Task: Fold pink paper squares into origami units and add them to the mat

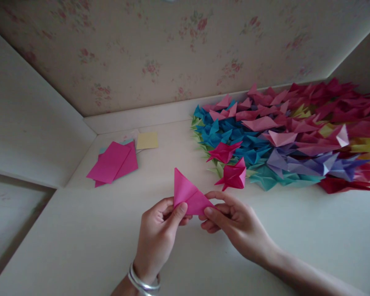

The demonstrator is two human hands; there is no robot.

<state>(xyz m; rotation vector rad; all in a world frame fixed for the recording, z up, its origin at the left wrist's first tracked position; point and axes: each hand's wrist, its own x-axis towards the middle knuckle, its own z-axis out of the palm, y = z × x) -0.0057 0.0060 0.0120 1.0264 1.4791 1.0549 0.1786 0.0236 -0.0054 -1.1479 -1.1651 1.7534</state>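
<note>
A pink sheet of origami paper [189,195], folded into a triangle with a crease down its middle, is held between my two hands above the white table. My left hand [162,230] pinches its lower left part, thumb on top and fingers behind. At the right corner, my right hand [231,224] grips the paper between thumb and fingers. Just beyond the paper lie two bright pink folded paper cranes, a nearer one [234,174] and a farther one [224,152].
A large heap of folded paper cranes [283,135] in many colours covers the table's back right. Flat pink paper squares [109,163] are stacked at the left, beside a pale yellow pad [147,140]. Floral wallpaper [172,53] rises behind, and a white panel [27,107] stands at the left.
</note>
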